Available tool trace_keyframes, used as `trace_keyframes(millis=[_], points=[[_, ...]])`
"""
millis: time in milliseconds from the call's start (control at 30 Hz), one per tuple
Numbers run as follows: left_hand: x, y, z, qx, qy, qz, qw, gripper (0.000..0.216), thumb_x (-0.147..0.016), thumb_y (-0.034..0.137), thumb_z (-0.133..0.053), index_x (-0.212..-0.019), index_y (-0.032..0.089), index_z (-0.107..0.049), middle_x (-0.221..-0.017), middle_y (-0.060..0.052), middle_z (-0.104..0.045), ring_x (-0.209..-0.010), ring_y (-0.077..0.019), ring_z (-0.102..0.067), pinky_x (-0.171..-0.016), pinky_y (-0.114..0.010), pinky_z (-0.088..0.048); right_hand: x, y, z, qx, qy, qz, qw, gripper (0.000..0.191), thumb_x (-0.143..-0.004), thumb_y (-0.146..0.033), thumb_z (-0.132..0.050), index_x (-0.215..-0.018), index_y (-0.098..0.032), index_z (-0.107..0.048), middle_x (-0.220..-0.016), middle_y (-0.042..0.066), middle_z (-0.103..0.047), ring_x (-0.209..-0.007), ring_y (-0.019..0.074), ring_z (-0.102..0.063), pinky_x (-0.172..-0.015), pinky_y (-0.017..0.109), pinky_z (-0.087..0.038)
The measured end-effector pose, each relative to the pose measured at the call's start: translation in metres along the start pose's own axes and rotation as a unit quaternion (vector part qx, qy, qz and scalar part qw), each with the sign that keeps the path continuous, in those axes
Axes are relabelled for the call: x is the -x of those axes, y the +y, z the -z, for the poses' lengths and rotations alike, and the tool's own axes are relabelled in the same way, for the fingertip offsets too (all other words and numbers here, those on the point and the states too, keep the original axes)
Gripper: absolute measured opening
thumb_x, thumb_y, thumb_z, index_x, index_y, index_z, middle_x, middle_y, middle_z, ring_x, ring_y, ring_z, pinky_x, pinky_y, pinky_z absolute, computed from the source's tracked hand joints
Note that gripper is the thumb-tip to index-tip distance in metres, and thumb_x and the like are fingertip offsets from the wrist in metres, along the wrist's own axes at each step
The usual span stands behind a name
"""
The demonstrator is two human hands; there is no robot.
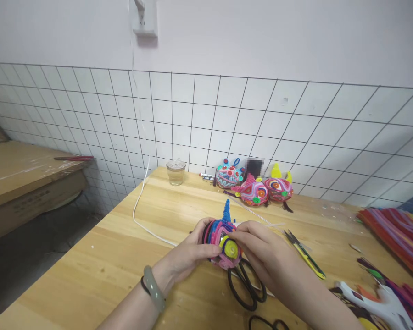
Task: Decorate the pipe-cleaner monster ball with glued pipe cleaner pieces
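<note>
My left hand (190,253) cups a colourful pipe-cleaner craft ball (223,242) from the left, fingers curled round it. The ball is pink, blue and purple, with a blue horn on top and a yellow-green spiral on its front. My right hand (261,250) grips it from the right, fingertips pressed beside the yellow spiral. Both hands hold it just above the wooden table (99,266). A green bangle sits on my left wrist.
Black scissors (245,286) lie under the hands. Small yellow snips (304,255) lie to the right, a white glue gun (371,300) and pipe-cleaner bundles (399,231) further right. Three finished craft balls (253,189) and a glass jar (175,172) stand by the tiled wall. A white cable (141,201) crosses the table.
</note>
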State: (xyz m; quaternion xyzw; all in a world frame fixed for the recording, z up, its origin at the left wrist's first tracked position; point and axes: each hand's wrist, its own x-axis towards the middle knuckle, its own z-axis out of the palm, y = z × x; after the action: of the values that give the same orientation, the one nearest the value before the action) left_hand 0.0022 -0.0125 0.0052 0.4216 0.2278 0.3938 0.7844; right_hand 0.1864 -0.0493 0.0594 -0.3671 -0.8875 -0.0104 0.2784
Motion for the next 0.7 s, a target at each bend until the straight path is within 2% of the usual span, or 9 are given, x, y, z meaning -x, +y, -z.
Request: trace_keyframes(millis=[167,467,700], points=[[0.000,-0.001,0.000,-0.021,0.010,0.000,1.000,0.064,-0.056,0.025,-0.079,-0.112,0.021,-0.048,-0.108,-0.007,-0.059,-0.099,-0.0225,-0.054,-0.087,-0.036,-0.037,0.001,0.002,-0.002,-0.003,0.004,-0.019,1.000,0.023,-0.089,-0.008,-0.042,-0.102,-0.012,-0.061,-0.088,0.013,-0.063,-0.075,0.0203,-0.061,-0.064,0.034,-0.055],[0.000,-0.005,0.000,-0.069,0.024,-0.012,0.997,0.058,-0.062,0.029,-0.076,-0.112,0.022,-0.048,-0.105,-0.006,-0.060,-0.099,-0.0229,-0.054,-0.087,-0.038,-0.038,0.006,0.003,-0.009,0.035,0.015,-0.037,0.999,0.018,-0.091,-0.011,-0.044,-0.100,-0.016,-0.059,-0.088,0.010,-0.062,-0.076,0.0204,-0.059,-0.065,0.034,-0.052],[-0.001,-0.008,0.000,-0.072,0.028,-0.030,0.997,0.064,-0.059,0.034,-0.079,-0.113,0.022,-0.047,-0.106,-0.006,-0.059,-0.100,-0.0240,-0.053,-0.086,-0.038,-0.040,0.004,0.000,-0.011,0.056,0.023,-0.023,0.998,0.020,-0.090,-0.010,-0.042,-0.097,-0.012,-0.060,-0.083,0.010,-0.062,-0.071,0.0204,-0.058,-0.060,0.032,-0.051]])
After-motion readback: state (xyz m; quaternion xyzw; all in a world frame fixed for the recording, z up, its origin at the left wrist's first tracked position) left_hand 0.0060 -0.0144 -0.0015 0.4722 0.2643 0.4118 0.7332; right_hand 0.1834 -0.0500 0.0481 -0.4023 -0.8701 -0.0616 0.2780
